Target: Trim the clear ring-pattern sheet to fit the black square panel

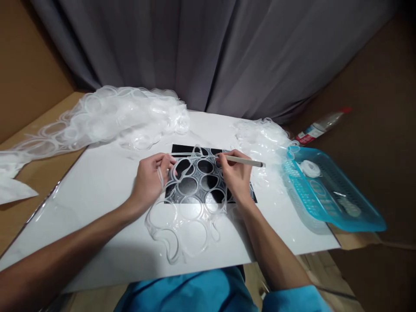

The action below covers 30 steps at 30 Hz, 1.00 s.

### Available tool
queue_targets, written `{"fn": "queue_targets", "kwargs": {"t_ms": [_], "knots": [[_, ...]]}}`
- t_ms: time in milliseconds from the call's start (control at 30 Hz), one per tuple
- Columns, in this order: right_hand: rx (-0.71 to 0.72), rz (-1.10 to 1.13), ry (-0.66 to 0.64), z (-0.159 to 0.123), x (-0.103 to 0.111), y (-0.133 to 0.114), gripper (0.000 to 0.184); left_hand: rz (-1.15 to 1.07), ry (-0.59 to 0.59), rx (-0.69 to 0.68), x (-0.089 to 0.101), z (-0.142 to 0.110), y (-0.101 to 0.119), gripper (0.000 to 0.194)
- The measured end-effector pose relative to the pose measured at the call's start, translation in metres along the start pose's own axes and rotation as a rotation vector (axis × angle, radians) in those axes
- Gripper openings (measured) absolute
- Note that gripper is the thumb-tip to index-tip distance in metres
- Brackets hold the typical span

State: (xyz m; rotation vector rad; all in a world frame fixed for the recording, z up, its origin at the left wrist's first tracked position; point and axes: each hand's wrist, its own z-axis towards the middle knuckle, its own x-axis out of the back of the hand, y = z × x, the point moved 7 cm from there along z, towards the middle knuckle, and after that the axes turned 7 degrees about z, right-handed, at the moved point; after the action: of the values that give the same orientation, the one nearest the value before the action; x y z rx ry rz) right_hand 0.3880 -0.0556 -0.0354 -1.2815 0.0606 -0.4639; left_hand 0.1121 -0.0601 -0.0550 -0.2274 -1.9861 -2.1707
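Note:
My left hand (151, 177) is closed, pinching the upper left edge of a clear plastic sheet (191, 225) patterned with white-edged rings. A thin white strip loops over its fingers and stretches across toward the other hand. My right hand (237, 173) grips a slim beige pen-like tool (243, 160); its tip is hidden at the fingers, close to the sheet's top edge. Beneath the sheet lies a black rectangular mat (175, 149), making the rings stand out. The sheet's lower part spreads over the white tabletop (107, 225), with loose curled strips at its edge.
A large heap of clear ringed plastic (130, 112) sits at the back left, and a smaller heap (260, 134) at the back right. On the right stands a blue plastic basket (338, 173) holding a white roll (310, 169). A red-capped bottle (321, 125) leans behind it.

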Motion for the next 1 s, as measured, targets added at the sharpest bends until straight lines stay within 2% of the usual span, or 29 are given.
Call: {"fn": "queue_targets", "kwargs": {"t_ms": [100, 233, 433, 533, 633, 700, 867, 933, 1000], "knots": [[0.037, -0.088, -0.005, 0.005, 0.004, 0.005, 0.022, 0.009, 0.030, 0.004, 0.002, 0.004, -0.006, 0.031], [0.108, -0.206, -0.097, 0.003, -0.007, 0.004, 0.022, 0.004, 0.020, -0.075, 0.001, 0.003, -0.001, 0.028], [0.149, -0.430, -0.119, 0.001, -0.013, -0.001, 0.021, -0.298, -0.097, -0.001, -0.009, 0.000, 0.003, 0.034], [0.206, -0.461, -0.108, -0.002, -0.012, -0.008, 0.021, -0.360, -0.162, 0.023, -0.015, -0.002, 0.004, 0.034], [0.331, -0.519, -0.145, -0.008, -0.016, -0.018, 0.022, -0.394, -0.219, 0.074, -0.021, -0.002, 0.001, 0.033], [0.356, -0.537, -0.171, -0.010, -0.019, -0.019, 0.023, -0.412, -0.241, 0.101, -0.023, -0.002, 0.000, 0.032], [0.214, -0.398, -0.165, -0.003, -0.016, -0.007, 0.021, -0.475, -0.323, 0.172, -0.028, -0.003, -0.002, 0.031], [0.112, -0.229, -0.151, 0.000, -0.013, 0.000, 0.022, -0.476, -0.321, 0.146, -0.027, -0.002, -0.002, 0.032], [-0.025, 0.043, -0.118, 0.002, -0.011, 0.007, 0.026, -0.453, -0.273, 0.081, -0.023, 0.001, -0.001, 0.032]]}}
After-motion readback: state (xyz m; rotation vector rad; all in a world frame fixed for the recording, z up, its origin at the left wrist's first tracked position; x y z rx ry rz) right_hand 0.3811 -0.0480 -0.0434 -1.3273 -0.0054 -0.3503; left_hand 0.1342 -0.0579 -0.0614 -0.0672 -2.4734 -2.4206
